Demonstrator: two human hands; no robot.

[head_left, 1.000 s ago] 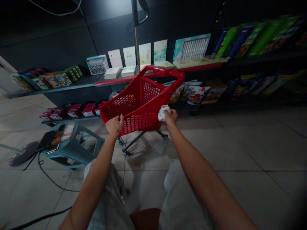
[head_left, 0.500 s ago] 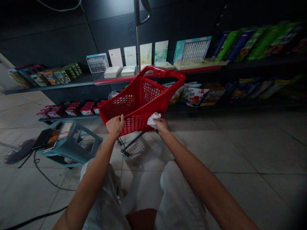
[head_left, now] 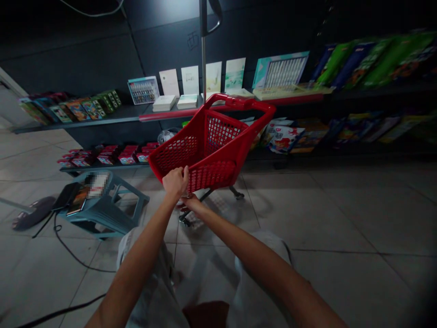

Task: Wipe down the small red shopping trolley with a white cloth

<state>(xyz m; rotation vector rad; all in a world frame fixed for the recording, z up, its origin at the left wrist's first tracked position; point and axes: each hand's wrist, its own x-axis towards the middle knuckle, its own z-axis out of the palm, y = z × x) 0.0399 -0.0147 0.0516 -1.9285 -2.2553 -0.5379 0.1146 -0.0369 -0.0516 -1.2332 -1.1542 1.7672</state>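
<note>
red cart (head_left: 212,175), one; left hand (head_left: 175,182) on its rim

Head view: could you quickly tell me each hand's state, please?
Left hand: closed on rim of the red plastic shopping cart.
Right hand: tucked beneath, cannot tell.

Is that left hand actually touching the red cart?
Touching. The head view shows the left hand wrapped over the near rim of the cart, curled onto its mesh wall with no gap.
</note>
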